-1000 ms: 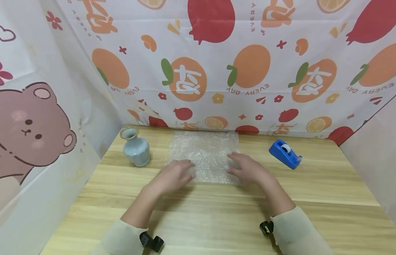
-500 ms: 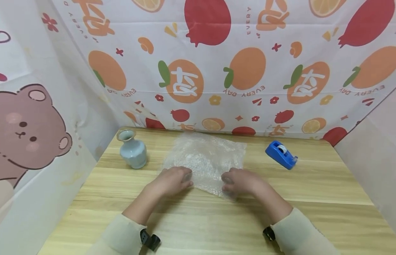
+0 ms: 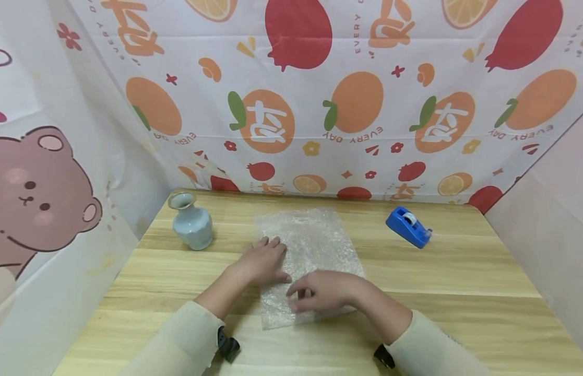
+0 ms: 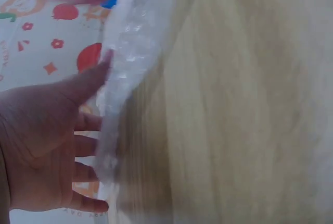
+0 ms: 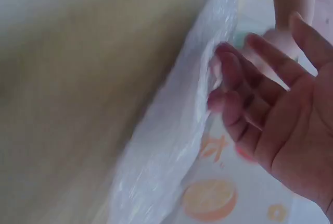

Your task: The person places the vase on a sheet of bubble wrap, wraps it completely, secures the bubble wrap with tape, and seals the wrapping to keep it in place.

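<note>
A clear sheet of bubble wrap [image 3: 314, 237] lies lengthwise on the wooden table, its near end towards me. My left hand [image 3: 266, 261] rests on its left edge with the fingers spread and straight; the left wrist view shows that hand [image 4: 47, 140] side-on, fingertips at the bubble wrap [image 4: 130, 52]. Over the near part is my right hand [image 3: 326, 290], its fingers bent loosely. In the right wrist view the right hand [image 5: 281, 109] shows a bare palm, with fingertips at the bubble wrap [image 5: 171, 125] and nothing gripped.
A pale blue vase [image 3: 192, 224] stands upright at the table's back left. At the back right sits a blue tape dispenser [image 3: 407, 227]. A fruit-printed cloth [image 3: 310, 156] hangs behind the wooden table [image 3: 451, 313], and a bear-printed cloth [image 3: 42, 193] hangs at the left.
The bubble wrap has turned from lying crosswise to lengthwise and come nearer. My right hand has moved left and towards me, letting go of its edge. My left hand has flattened out.
</note>
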`<state>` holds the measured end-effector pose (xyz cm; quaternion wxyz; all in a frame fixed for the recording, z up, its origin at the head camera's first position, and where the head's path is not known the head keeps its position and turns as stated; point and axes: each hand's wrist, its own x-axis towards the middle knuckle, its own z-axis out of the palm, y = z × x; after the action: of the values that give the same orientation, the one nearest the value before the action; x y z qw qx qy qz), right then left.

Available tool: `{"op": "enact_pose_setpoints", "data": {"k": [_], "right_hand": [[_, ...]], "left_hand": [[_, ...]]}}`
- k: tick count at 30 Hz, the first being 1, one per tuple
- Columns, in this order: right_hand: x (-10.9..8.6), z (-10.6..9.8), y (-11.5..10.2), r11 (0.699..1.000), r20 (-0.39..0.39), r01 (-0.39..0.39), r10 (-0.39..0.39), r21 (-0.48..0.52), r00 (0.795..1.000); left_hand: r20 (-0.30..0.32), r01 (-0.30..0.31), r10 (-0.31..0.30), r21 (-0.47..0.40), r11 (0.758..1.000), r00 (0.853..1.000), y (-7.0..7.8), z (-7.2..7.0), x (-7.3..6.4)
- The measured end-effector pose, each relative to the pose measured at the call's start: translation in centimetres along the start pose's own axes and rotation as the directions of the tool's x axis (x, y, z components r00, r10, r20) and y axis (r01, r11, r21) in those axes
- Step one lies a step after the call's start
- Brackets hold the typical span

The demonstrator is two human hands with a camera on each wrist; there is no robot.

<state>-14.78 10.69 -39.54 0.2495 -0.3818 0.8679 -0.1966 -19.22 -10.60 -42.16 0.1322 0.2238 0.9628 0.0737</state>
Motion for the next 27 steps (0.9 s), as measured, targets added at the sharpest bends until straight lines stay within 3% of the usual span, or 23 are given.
{"op": "enact_pose_setpoints", "data": {"k": [2, 5, 10, 14, 16, 20, 23, 25, 27], "right_hand": [[0.5, -0.9, 1.0, 0.999, -0.092, -0.049, 0.046, -0.023, 0.995], [1.1, -2.0, 3.3, 0.986, -0.207, -0.157, 0.14, -0.065, 0.968], [1.2, -2.7, 6.9, 0.962, -0.196, -0.26, 0.24, -0.081, 0.951], [0.9, -3.1, 8.6, 0.955, -0.215, -0.287, 0.266, -0.072, 0.94], [1.0, -3.3, 9.1, 0.946, -0.259, -0.318, 0.293, -0.059, 0.92], [1.6, -3.8, 10.1, 0.908, -0.353, -0.416, 0.406, 0.052, 0.843], [1.6, -4.2, 10.9, 0.848, -0.361, -0.492, 0.529, 0.197, 0.768], [1.3, -4.3, 11.4, 0.808, -0.354, -0.526, 0.589, 0.265, 0.727], [0.8, -4.4, 12.1, 0.782, -0.349, -0.543, 0.623, 0.307, 0.7]], "left_hand": [[0.006, -0.006, 0.006, -0.006, 1.0, 1.0, -0.4, -0.1, 0.4], [0.02, -0.026, 0.027, -0.04, 0.999, 0.999, -1.1, -0.3, 0.8], [0.017, -0.034, 0.035, -0.074, 0.997, 0.999, -2.5, -0.4, 1.0], [-0.051, 0.0, -0.004, -0.07, 0.998, 0.999, -3.2, -0.7, 0.8], [-0.08, 0.017, -0.022, -0.072, 0.997, 0.997, -3.5, -0.7, 0.5], [-0.108, 0.034, -0.043, -0.082, 0.996, 0.993, -3.8, -0.5, -0.3], [-0.153, 0.03, -0.043, -0.09, 0.995, 0.987, -3.8, -0.4, -0.8], [-0.227, 0.017, -0.04, -0.103, 0.995, 0.973, -3.8, -0.7, -1.2], [-0.337, -0.001, -0.046, -0.137, 0.991, 0.94, -4.0, -1.2, -1.7]]}}
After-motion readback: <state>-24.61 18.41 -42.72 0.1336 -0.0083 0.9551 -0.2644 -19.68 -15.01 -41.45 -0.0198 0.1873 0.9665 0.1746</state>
